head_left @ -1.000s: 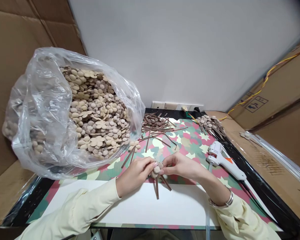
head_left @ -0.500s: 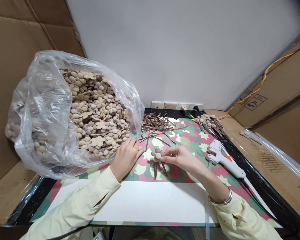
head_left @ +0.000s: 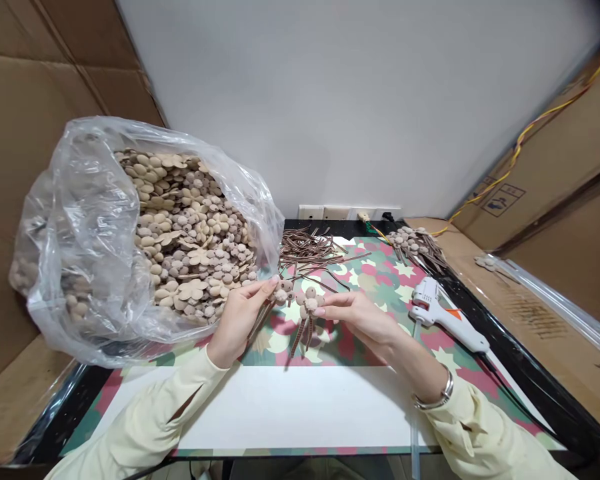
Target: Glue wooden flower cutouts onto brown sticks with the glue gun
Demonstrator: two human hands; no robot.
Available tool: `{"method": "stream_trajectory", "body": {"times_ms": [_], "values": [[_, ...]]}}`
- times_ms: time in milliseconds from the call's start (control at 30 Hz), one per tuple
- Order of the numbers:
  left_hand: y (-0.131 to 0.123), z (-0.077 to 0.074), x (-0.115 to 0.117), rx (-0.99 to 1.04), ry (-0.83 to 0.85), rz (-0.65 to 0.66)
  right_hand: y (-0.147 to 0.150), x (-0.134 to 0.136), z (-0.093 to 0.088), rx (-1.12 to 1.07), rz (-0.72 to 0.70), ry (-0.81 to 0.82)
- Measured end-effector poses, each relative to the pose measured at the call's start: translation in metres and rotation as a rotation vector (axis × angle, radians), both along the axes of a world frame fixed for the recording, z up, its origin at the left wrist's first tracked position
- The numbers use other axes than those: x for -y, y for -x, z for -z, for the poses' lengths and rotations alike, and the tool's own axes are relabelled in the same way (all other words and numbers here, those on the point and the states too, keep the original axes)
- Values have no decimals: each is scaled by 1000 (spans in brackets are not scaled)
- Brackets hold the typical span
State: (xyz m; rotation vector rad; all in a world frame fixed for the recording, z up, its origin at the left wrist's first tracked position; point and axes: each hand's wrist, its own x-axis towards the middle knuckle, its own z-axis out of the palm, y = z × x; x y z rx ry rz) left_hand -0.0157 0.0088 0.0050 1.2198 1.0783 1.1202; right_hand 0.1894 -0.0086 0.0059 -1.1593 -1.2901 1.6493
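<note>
Dangling brown-stemmed beige felt flower (head_left: 307, 308)

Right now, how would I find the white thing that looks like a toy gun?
Start at the big clear plastic bag of tan wooden flower pieces on the left, then cross the camouflage-patterned mat past both hands to its right side. There lies the white hot glue gun, beside the mat's black edge. It is the only white plastic tool, with an orange mark on its body.
</note>
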Motion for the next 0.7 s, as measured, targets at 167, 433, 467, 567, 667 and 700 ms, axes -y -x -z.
{"method": "stream_trajectory", "body": {"times_ms": [167, 433, 467, 567, 667, 700], "values": [[-10, 11, 3, 189, 148, 1, 5, 0, 3, -4, 82, -13], [-11, 21, 2, 190, 110, -42, 7, -1, 9, 40, 100, 0], [-11, 20, 2, 192, 115, -40, 7, -1, 9, 48, 99, 6], [-12, 18, 3, 188, 150, -17, 8, -2, 10, 69, 93, 14], [-13, 16, 5, 196, 198, 18, 9, -2, 11, 83, 79, -14], [-13, 16, 6, 197, 213, 25, 10, -2, 11, 84, 74, -29]]}}
